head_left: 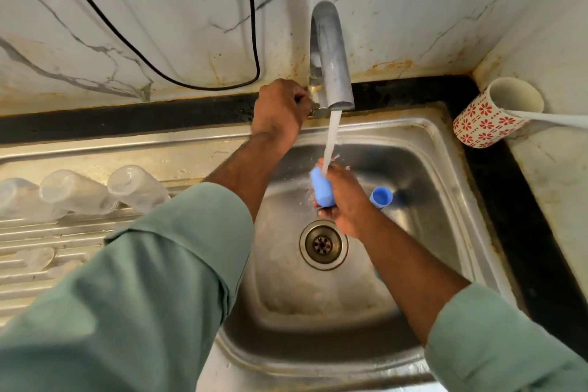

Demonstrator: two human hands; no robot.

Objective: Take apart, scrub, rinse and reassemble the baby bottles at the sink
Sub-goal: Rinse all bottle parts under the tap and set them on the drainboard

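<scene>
My right hand holds a light blue bottle cap under the running stream of water from the tap, above the steel sink. My left hand grips the tap handle at the base of the spout. A second blue cap lies in the basin just right of my right hand. Three clear bottle bodies lie on their sides on the ribbed drainboard at the left. Clear teats rest nearer on the drainboard.
The drain sits in the middle of the basin below my right hand. A red-flowered mug holding a white handle stands on the counter at the right. A black cable hangs on the marble wall behind.
</scene>
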